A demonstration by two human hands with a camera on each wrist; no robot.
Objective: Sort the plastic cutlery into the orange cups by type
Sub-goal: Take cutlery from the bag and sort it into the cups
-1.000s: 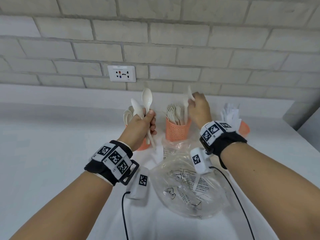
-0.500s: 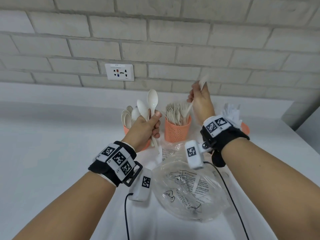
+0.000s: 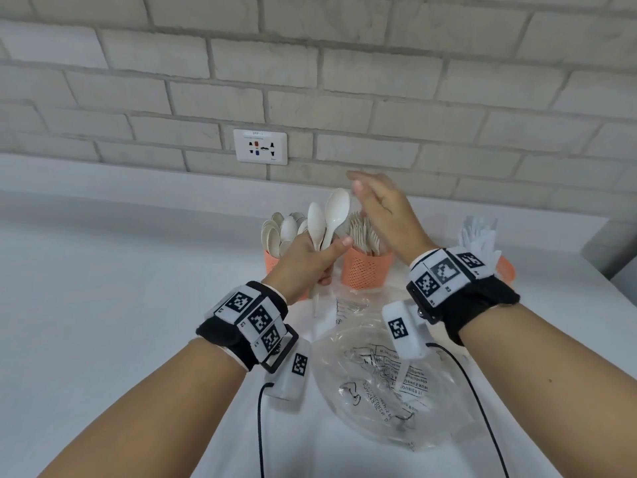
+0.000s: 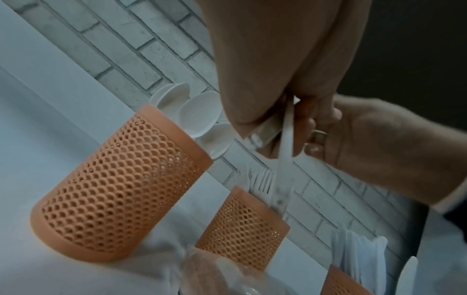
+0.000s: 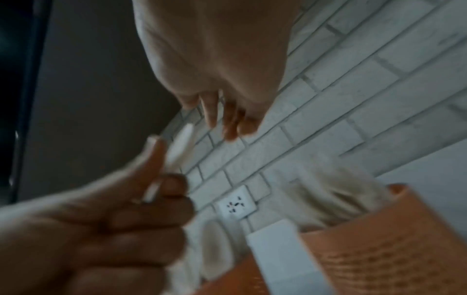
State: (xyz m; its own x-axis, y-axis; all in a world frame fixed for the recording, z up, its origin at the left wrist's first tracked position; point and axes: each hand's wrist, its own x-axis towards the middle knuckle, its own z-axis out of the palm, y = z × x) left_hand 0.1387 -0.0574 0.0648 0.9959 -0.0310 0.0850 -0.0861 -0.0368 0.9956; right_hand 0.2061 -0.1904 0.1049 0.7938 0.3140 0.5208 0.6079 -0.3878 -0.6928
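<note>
Fingers first: the left hand (image 3: 303, 263) is curled round two white spoons (image 3: 327, 219), bowls standing up above the thumb, handles poking out below the fist. The right hand (image 3: 386, 215) is spread and empty, fingertips (image 3: 356, 182) just beside the taller spoon's bowl. Behind: the spoon cup (image 3: 272, 262) at left, the fork cup (image 3: 365, 270) in the middle, a third cup (image 3: 505, 270) right. A clear bag (image 3: 386, 384) lies in front.

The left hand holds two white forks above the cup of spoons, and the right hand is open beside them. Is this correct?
Not quite. The left hand grips two white spoons, not forks; the head view shows their oval bowls. The rest is right: they stand above the cup of spoons, and the right hand is open beside them.
</note>
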